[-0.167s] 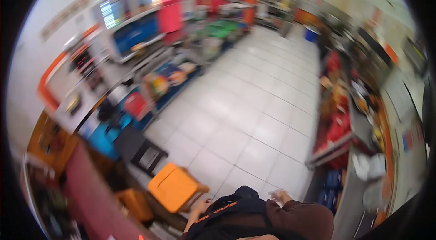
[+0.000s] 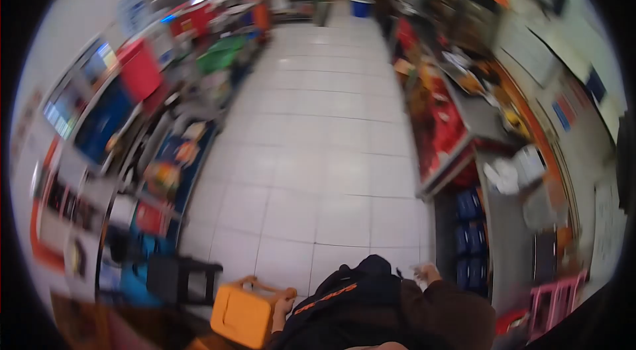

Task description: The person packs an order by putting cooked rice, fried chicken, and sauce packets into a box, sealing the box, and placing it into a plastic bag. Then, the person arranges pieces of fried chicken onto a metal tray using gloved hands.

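At the bottom of the view, my left hand [image 2: 283, 305] hangs beside an orange stool [image 2: 242, 313], close to the tip of one of its legs. Its fingers are blurred, and whether they touch the leg is unclear. On the other side of my dark clothing, my right hand [image 2: 429, 274] is closed at the fingertips around something small, pale and see-through, too blurred to name. A black stool [image 2: 182, 279] stands left of the orange one.
White floor tiles [image 2: 318, 171] run between two rows of counters. On the right are a metal counter [image 2: 487, 118], blue containers [image 2: 471, 241] below and a pink rack [image 2: 556, 303]. Shelves with packages line the left. A blue bucket [image 2: 361, 7] stands far off.
The view has swung to the right, so the aisle now runs straight ahead and the pink rack shows. The orange stool appears lower and further left, its leg nearer my left hand.
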The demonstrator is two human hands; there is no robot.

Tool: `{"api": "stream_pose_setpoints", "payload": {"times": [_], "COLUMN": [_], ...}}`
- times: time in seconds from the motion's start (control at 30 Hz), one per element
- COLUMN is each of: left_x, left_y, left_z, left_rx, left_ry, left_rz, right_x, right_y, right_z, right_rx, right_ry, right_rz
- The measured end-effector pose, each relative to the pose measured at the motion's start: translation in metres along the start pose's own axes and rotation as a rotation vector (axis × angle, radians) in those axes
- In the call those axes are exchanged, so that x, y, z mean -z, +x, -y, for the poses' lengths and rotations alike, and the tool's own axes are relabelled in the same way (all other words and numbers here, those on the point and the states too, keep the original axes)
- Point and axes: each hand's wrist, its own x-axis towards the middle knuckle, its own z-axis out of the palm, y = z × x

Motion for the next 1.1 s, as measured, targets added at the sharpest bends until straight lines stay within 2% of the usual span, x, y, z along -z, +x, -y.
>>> {"api": "stream_pose_setpoints", "payload": {"times": [0.03, 0.07, 0.1, 0.13, 0.2, 0.27, 0.33, 0.4, 0.43, 0.5, 0.53, 0.57, 0.6, 0.67, 0.73, 0.77, 0.8, 0.87, 0.9, 0.97, 1.0, 1.07, 1.1], "left_x": [-0.067, -0.114, -0.131, -0.130, -0.131, -0.124, -0.123, -0.121, -0.128, -0.124, -0.124, -0.124, -0.128, -0.114, -0.118, -0.128, -0.144, -0.172, -0.185, -0.208, -0.216, -0.233, -0.253], "left_y": [-0.014, -0.039, -0.038, -0.026, 0.013, 0.060, 0.110, 0.169, 0.205, 0.269, 0.289, 0.305, 0.322, 0.305, 0.300, 0.301, 0.307, 0.325, 0.337, 0.370, 0.384, 0.405, 0.417], "left_z": [-0.029, -0.058, -0.085, -0.108, -0.151, -0.189, -0.229, -0.277, -0.291, -0.366, -0.428, -0.500, -0.567, -0.740, -0.865, -0.912, -0.954, -1.010, -1.037, -1.086, -1.113, -1.163, -1.178], "left_rx": [0.051, 0.097, 0.115, 0.125, 0.132, 0.137, 0.138, 0.097, 0.006, -0.178, -0.311, -0.446, -0.735, -1.015, -1.244, -1.350, -1.375, -1.409, -1.446, -1.445, -1.460, -1.273, -1.317], "left_ry": [-0.015, -0.005, 0.011, 0.040, 0.083, 0.139, 0.165, 0.201, 0.175, 0.291, 0.239, 0.187, 0.138, -0.017, 0.001, 0.018, 0.042, 0.088, 0.088, 0.109, 0.105, -0.106, -0.100], "left_rz": [0.117, 0.220, 0.280, 0.305, 0.327, 0.314, 0.265, 0.184, 0.145, 0.049, 0.012, -0.027, -0.057, 0.095, 0.210, 0.244, 0.218, 0.188, 0.107, -0.108, -0.102, 0.087, 0.070], "right_x": [0.065, 0.104, 0.133, 0.150, 0.155, 0.172, 0.186, 0.213, 0.227, 0.256, 0.280, 0.303, 0.326, 0.385, 0.427, 0.459, 0.490, 0.535, 0.564, 0.582, 0.591, 0.618, 0.646], "right_y": [-0.091, -0.180, -0.204, -0.187, -0.192, -0.138, -0.116, -0.073, -0.060, -0.048, -0.045, -0.042, -0.035, 0.004, -0.038, -0.021, 0.006, 0.032, 0.030, -0.019, -0.047, -0.058, -0.028], "right_z": [-0.053, -0.066, -0.071, -0.066, 0.011, 0.030, 0.088, 0.132, 0.161, 0.235, 0.268, 0.301, 0.333, 0.387, 0.497, 0.508, 0.513, 0.523, 0.514, 0.563, 0.591, 0.601, 0.582], "right_rx": [-0.201, -0.347, -0.301, -0.219, -0.197, 0.014, 0.051, 0.109, 0.112, 0.043, 0.043, 0.166, 0.287, 0.281, 0.365, 0.357, 0.540, 0.732, 0.717, 0.762, 0.793, 0.776, 0.775], "right_ry": [-0.103, 0.086, 0.161, 0.232, 0.509, 0.483, 0.646, 0.626, 0.637, 0.542, 0.551, 0.656, 0.756, 0.784, 0.902, 0.897, 0.786, 0.684, 0.369, 0.636, 0.769, 0.258, 0.169], "right_rz": [-0.145, -0.409, -0.465, -0.485, -0.608, -0.567, -0.552, -0.436, -0.451, -0.529, -0.544, -0.617, -0.691, -0.847, -0.854, -0.860, -1.003, -1.136, -1.326, -1.401, -1.441, -1.205, -1.231]}}
